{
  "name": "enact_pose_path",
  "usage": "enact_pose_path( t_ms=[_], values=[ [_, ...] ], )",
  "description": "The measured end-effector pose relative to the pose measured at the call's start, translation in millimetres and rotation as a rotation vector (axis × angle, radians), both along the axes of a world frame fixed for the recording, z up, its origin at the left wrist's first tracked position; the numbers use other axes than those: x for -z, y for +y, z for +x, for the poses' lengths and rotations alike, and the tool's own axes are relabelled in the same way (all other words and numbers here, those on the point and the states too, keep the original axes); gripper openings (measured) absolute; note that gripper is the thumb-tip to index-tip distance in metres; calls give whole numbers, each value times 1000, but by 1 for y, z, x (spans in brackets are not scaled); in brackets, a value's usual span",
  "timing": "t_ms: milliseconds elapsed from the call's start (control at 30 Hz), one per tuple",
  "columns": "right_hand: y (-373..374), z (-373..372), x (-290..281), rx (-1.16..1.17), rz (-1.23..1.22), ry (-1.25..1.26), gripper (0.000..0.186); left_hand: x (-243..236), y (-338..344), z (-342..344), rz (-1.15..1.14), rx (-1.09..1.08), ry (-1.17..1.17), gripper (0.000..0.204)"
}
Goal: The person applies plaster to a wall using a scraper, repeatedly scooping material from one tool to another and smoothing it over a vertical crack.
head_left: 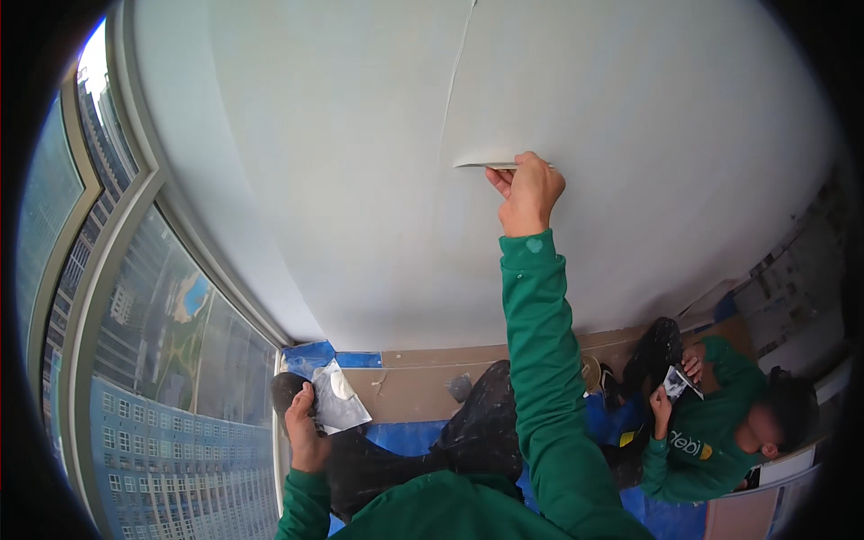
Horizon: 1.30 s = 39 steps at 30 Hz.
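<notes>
The fingers (496, 180) of the right hand (533, 196) are grasping a thin blade (475, 165), which is at the pale wall (351, 180), near the lower end of a whitish line (453, 81). The left hand (306, 436) grips a grey plate (340, 412) with white paste (342, 385), near the window frame (115, 247).

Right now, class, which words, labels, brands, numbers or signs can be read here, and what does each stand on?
White lettering: on the co-worker's green sweatshirt; I don't copy its wording.
Flat blade in the right hand: no text visible.
Grey plate in the left hand: none visible.
Building outside: any signs too small to read.
</notes>
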State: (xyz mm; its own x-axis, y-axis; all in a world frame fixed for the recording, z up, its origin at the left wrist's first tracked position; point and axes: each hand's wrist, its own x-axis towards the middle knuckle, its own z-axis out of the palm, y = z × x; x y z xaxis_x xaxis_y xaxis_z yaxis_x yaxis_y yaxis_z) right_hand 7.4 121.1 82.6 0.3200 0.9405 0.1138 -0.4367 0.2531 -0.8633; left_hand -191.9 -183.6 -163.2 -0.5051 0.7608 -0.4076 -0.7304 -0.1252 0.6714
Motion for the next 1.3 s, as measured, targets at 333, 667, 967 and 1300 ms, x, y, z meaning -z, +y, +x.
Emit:
enact_pose_path(
  t_ms=[333, 667, 967, 1300],
  values=[
    [29, -18, -238, -29, 227, -129, 28, -4, 24, 2, 55, 66, -24, 21],
    [-19, 7, -179, -43, 499, -66, 26, -6, 35, 2, 77, 106, -161, 26],
    [-156, 59, 102, -98, 201, -64, 35, -90, 109, 29, 141, 317, -178, 25],
    [-186, 66, 132, -286, 184, -360, 38, -118, 141, 123, 147, 243, 136, 27]
  ],
)
